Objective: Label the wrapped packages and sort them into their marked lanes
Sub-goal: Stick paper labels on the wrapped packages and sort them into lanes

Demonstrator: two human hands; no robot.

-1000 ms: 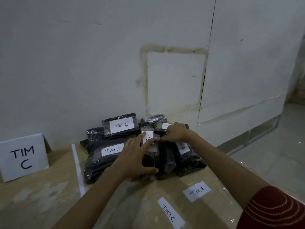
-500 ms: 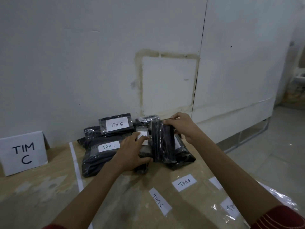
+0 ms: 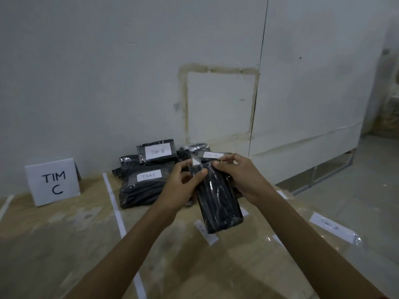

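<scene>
Head camera view, looking down over a pale wooden table [image 3: 64, 244] that stands against a white wall [image 3: 108, 72].

Both forearms reach forward from the bottom edge. The left hand [image 3: 183, 186] and the right hand [image 3: 244, 178] together hold a long black wrapped package [image 3: 218, 201] lifted above the table, its far end up between the hands and its near end hanging toward the camera. The left hand's thumb and fingers pinch the package's upper left edge. The right hand's fingers curl round its upper right side. A small white label [image 3: 196, 162] shows at the package's top end, between the two hands.

Behind the hands, a pile of dark wrapped packages lies by the wall. One on top is the TIM B package [image 3: 157, 152]; a larger one below it is the TIM C package [image 3: 142, 186].

To the left stands a folded white TIM C sign [image 3: 54, 182]. A white tape line [image 3: 114, 208] runs along the table between the sign and the pile. At the right, a loose TIM A label slip [image 3: 332, 227] lies flat on the table.
</scene>
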